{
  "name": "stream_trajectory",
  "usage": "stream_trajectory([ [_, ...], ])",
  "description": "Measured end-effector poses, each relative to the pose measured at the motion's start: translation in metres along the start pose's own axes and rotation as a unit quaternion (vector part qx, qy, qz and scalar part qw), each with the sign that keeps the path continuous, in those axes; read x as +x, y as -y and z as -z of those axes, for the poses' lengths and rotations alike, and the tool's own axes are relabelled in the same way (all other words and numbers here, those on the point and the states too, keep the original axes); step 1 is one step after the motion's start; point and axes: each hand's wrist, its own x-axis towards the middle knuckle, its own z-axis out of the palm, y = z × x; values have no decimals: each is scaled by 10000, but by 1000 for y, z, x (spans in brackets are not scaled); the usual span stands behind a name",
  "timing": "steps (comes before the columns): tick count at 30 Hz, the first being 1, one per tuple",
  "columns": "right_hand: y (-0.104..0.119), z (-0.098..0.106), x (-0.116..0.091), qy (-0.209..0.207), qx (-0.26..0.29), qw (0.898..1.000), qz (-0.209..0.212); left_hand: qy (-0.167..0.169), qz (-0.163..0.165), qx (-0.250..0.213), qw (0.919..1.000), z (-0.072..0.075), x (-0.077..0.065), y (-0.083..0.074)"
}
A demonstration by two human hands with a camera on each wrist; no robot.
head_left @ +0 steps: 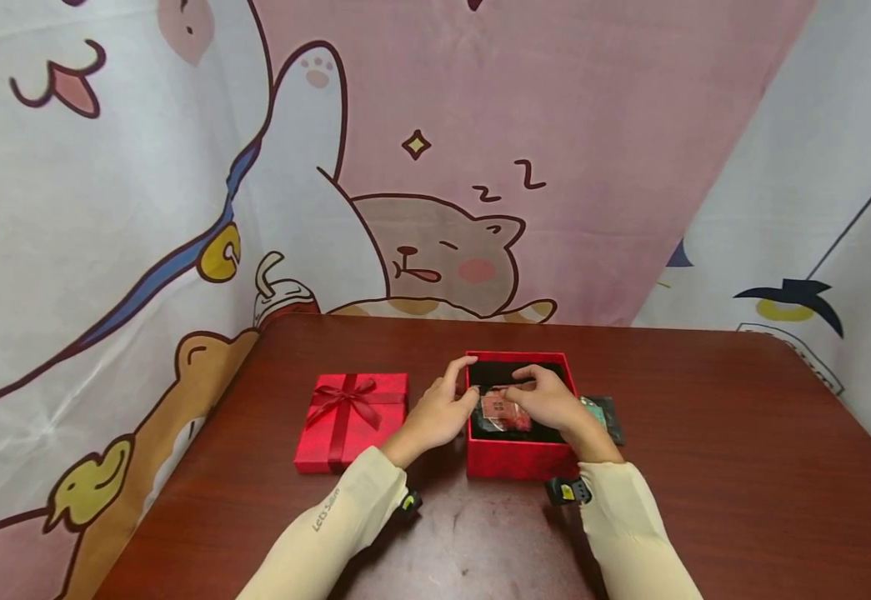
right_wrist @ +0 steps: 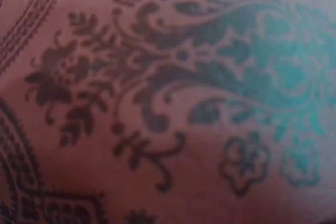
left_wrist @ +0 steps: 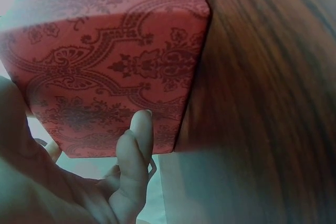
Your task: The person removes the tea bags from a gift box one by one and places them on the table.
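in the red box [head_left: 521, 460] on the table [head_left: 713, 425], a clear packet [head_left: 503, 414] holding something pinkish-red lies against the black lining [head_left: 493, 372]. your left hand [head_left: 438, 410] grips the box's left wall. your right hand [head_left: 555, 408] reaches in over the packet; i cannot tell whether it pinches it. the bow-topped lid [head_left: 363, 435] sits left of the box.
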Motion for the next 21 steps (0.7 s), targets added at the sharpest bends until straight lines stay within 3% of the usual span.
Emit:
stream_trajectory([
  [9, 2, -1, -2, -389, -56, 9990, 218, -46, -3, 28, 10000, 0, 0, 0],
  [21, 1, 0, -3, -446, -42, 9989, 131, -24, 18, 23, 10000, 0, -1, 0],
])
